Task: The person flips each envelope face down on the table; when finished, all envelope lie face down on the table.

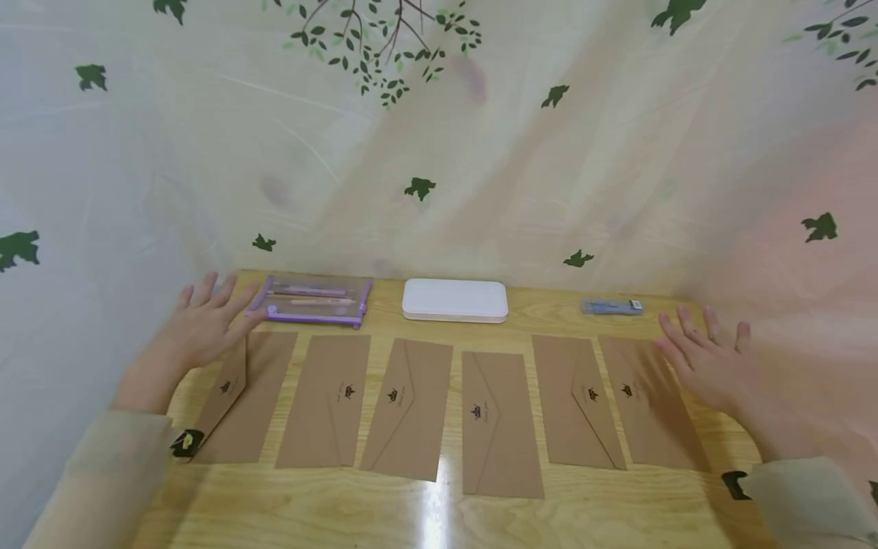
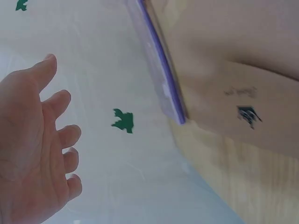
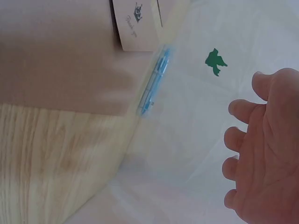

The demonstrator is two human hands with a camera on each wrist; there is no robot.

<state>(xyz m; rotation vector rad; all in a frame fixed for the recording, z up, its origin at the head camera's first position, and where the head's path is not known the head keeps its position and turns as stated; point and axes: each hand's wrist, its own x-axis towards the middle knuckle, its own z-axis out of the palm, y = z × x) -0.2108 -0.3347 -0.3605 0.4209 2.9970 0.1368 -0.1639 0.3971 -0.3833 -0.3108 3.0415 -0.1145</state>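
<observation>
Several brown kraft envelopes point(image 1: 410, 408), each printed with a small crown, lie in a row on the wooden table. My left hand point(image 1: 209, 324), fingers spread and holding nothing, hovers over the top of the leftmost envelope point(image 1: 264, 396), its fingertips overlapping a clear purple-edged pencil pouch point(image 1: 315, 299) in the head view. Empty too, my right hand point(image 1: 713, 374) hovers palm down by the rightmost envelope point(image 1: 652, 404) and casts a shadow on it. In the right wrist view, loosely bent fingers point(image 3: 236, 139) show beyond a slim blue item in clear packaging point(image 3: 155, 81).
Pens show inside the pouch at the back left. A white flat case point(image 1: 455, 300) lies at the back middle, the blue packaged item point(image 1: 613, 306) at the back right. Behind and beside the wooden table point(image 1: 343, 511) hangs a pale leaf-printed curtain point(image 1: 480, 152).
</observation>
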